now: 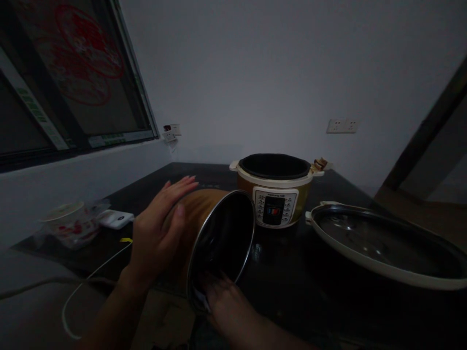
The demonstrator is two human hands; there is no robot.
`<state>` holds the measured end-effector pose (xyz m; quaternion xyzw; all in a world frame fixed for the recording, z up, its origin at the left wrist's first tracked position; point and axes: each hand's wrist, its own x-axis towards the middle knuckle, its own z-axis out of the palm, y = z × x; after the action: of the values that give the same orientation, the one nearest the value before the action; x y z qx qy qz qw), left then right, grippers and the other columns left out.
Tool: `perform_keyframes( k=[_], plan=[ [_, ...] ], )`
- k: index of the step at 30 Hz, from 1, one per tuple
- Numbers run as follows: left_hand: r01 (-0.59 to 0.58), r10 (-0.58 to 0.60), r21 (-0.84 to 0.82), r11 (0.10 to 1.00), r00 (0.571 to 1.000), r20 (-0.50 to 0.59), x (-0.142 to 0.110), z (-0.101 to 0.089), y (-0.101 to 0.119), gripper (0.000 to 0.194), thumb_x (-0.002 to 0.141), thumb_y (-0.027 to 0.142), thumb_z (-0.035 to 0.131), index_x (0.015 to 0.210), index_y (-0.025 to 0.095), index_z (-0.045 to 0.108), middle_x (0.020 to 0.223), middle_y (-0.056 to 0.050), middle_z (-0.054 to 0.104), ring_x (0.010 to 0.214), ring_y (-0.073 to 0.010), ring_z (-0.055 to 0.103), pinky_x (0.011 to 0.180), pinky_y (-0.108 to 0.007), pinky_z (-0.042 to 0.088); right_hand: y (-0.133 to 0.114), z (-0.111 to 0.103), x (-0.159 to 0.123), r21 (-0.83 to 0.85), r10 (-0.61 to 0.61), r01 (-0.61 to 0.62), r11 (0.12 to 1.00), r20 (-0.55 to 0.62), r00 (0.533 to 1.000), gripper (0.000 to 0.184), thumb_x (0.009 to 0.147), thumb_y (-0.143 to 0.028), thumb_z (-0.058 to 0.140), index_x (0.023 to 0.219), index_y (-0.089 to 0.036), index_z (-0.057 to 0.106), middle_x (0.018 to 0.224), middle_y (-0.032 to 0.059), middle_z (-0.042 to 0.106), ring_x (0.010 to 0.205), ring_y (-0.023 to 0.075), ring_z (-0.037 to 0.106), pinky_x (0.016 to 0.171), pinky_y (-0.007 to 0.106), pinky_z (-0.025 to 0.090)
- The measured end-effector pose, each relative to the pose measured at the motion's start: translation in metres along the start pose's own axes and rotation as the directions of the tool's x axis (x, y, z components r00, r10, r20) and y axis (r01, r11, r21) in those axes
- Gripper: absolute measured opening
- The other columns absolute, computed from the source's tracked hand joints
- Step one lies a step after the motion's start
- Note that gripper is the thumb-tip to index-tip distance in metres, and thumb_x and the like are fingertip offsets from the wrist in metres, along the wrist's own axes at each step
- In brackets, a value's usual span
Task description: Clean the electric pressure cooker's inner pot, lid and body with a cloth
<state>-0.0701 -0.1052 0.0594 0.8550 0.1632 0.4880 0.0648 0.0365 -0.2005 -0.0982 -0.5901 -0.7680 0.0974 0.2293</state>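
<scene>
A cooker's inner pot (209, 209), golden outside and dark inside with a shiny rim, is tilted on its side above the table's near edge, its mouth facing right. My left hand (160, 228) lies against its outer wall, fingers stretched along the curve and thumb apart, holding it. Into the mouth reaches my right hand (226, 299), fingers at the lower inner wall. A small pale, cloth-like piece (200, 297) shows beside those fingers, mostly hidden by hand and shadow. Just behind the pot stands the electric cooker (273, 194), open at the top, its control panel facing me.
On the right of the dark table (284, 272) lies a large oval glass lid (379, 243) with a pale rim. A bowl in a plastic bag (69, 223), a white device (116, 218) and a white cable (87, 279) are at left. Wall sockets (342, 126) sit behind.
</scene>
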Motion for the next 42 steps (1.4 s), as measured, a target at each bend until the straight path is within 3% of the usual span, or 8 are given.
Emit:
perform_keyframes(
  k=[7, 14, 19, 25, 33, 36, 38, 42],
  plan=[
    [0.066, -0.063, -0.017, 0.998, 0.99, 0.123, -0.043, -0.004, -0.018, 0.044, 0.097, 0.024, 0.029, 0.137, 0.042, 0.037, 0.145, 0.008, 0.043, 0.136, -0.0202, 0.035, 0.118, -0.047, 0.017, -0.034, -0.029, 0.01, 0.273, 0.192, -0.21, 0.939, 0.094, 0.977, 0.059, 0.076, -0.012, 0.061, 0.133, -0.014, 0.048, 0.13, 0.0143, 0.058, 0.119, 0.0287, 0.055, 0.102, 0.04, 0.042],
    [0.035, -0.043, 0.027, 0.999, 0.906, 0.42, -0.015, -0.006, -0.037, 0.047, 0.099, 0.036, 0.025, 0.146, 0.032, 0.025, 0.156, 0.001, 0.024, 0.143, -0.0211, 0.019, 0.117, -0.048, 0.012, -0.06, -0.037, 0.027, 0.499, 0.209, -0.15, 0.854, -0.065, 0.976, 0.036, 0.079, -0.01, 0.05, 0.114, -0.014, 0.059, 0.108, 0.0116, 0.067, 0.098, 0.028, 0.065, 0.087, 0.04, 0.049],
    [-0.012, -0.044, 0.11, 0.994, 0.87, 0.49, 0.006, -0.007, -0.035, 0.047, 0.098, 0.038, 0.025, 0.144, 0.028, 0.031, 0.153, -0.002, 0.033, 0.142, -0.02, 0.024, 0.116, -0.05, 0.012, -0.066, -0.046, 0.031, 0.767, 0.25, -0.024, 0.641, -0.179, 0.952, 0.026, 0.084, -0.018, 0.048, 0.106, -0.018, 0.062, 0.098, 0.0056, 0.069, 0.091, 0.0204, 0.066, 0.082, 0.031, 0.05],
    [-0.069, 0.004, 0.1, 0.993, 0.842, 0.54, 0.027, 0.003, -0.03, 0.044, 0.097, 0.036, 0.028, 0.138, 0.03, 0.042, 0.151, -0.001, 0.036, 0.141, -0.0215, 0.025, 0.114, -0.053, 0.016, -0.07, -0.046, 0.032, 0.956, 0.334, 0.045, 0.288, -0.144, 0.931, 0.031, 0.084, -0.027, 0.053, 0.113, -0.019, 0.06, 0.117, 0.0042, 0.065, 0.113, 0.0185, 0.058, 0.099, 0.032, 0.042],
    [-0.062, 0.048, 0.004, 0.998, 0.814, 0.578, 0.042, 0.007, -0.033, 0.042, 0.098, 0.037, 0.03, 0.133, 0.026, 0.048, 0.142, 0.0, 0.049, 0.133, -0.0167, 0.04, 0.111, -0.04, 0.03, -0.071, -0.059, 0.035, 0.986, 0.288, 0.091, 0.141, -0.129, 0.949, 0.051, 0.081, -0.042, 0.062, 0.125, -0.018, 0.053, 0.129, 0.007, 0.059, 0.12, 0.0213, 0.053, 0.104, 0.037, 0.039],
    [-0.05, 0.061, -0.035, 0.998, 0.806, 0.589, 0.045, 0.007, -0.034, 0.042, 0.097, 0.035, 0.029, 0.133, 0.025, 0.049, 0.139, 0.0, 0.053, 0.129, -0.0165, 0.045, 0.11, -0.039, 0.032, -0.064, -0.058, 0.034, 0.98, 0.194, 0.063, 0.187, -0.1, 0.976, 0.069, 0.079, -0.065, 0.056, 0.13, -0.02, 0.049, 0.133, 0.0069, 0.056, 0.125, 0.022, 0.049, 0.107, 0.039, 0.035],
    [-0.031, 0.053, -0.048, 0.998, 0.803, 0.594, 0.046, 0.007, -0.034, 0.042, 0.097, 0.035, 0.029, 0.13, 0.024, 0.051, 0.137, 0.0, 0.055, 0.127, -0.0167, 0.047, 0.109, -0.039, 0.033, -0.054, -0.051, 0.034, 0.952, 0.137, 0.024, 0.306, -0.069, 0.988, 0.07, 0.085, -0.072, 0.033, 0.126, -0.019, 0.054, 0.126, 0.006, 0.061, 0.122, 0.0204, 0.052, 0.107, 0.038, 0.035],
    [-0.002, 0.03, -0.047, 0.999, 0.803, 0.595, 0.049, 0.009, -0.034, 0.041, 0.096, 0.035, 0.029, 0.128, 0.024, 0.053, 0.135, 0.0, 0.057, 0.125, -0.0169, 0.049, 0.108, -0.039, 0.035, -0.019, -0.027, 0.038, 0.477, 0.014, 0.001, 0.879, -0.029, 0.999, 0.063, 0.1, -0.046, 0.006, 0.121, -0.02, 0.06, 0.109, 0.0025, 0.069, 0.104, 0.0133, 0.063, 0.095, 0.028, 0.046]
  ],
)
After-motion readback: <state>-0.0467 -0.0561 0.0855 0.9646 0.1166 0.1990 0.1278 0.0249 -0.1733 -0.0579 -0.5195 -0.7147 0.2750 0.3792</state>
